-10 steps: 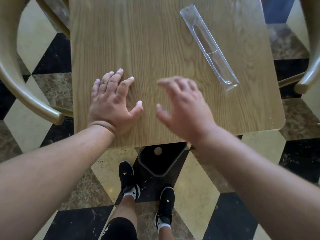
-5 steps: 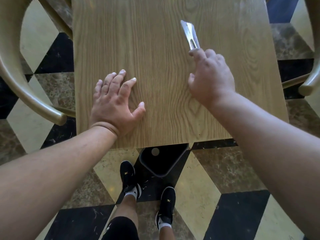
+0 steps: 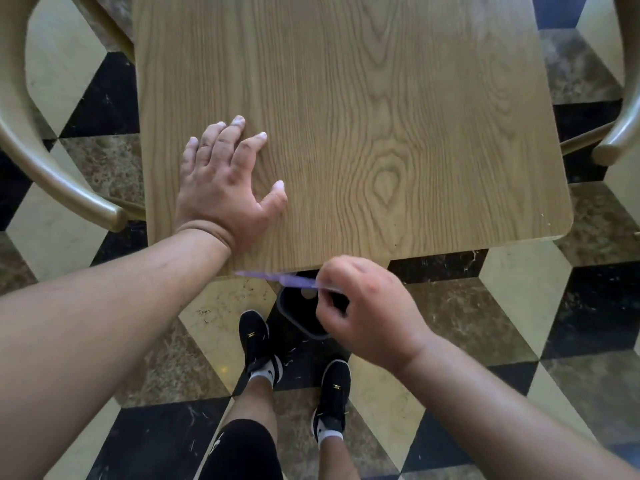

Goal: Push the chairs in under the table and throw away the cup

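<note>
Clear, thin plastic, a flattened sleeve (image 3: 277, 278), sticks out leftward from my right hand (image 3: 367, 306), pinched between the curled fingers and thumb, so the grip is closed on its right end. The strip hangs level just off the near edge of the wooden bench (image 3: 346, 116), directly above a dark bin (image 3: 304, 320) on the tiled floor. My left hand (image 3: 225, 181) lies flat and spread on the bench, holding nothing. Curved chair arms (image 3: 52, 174) flank the bench on both sides.
</note>
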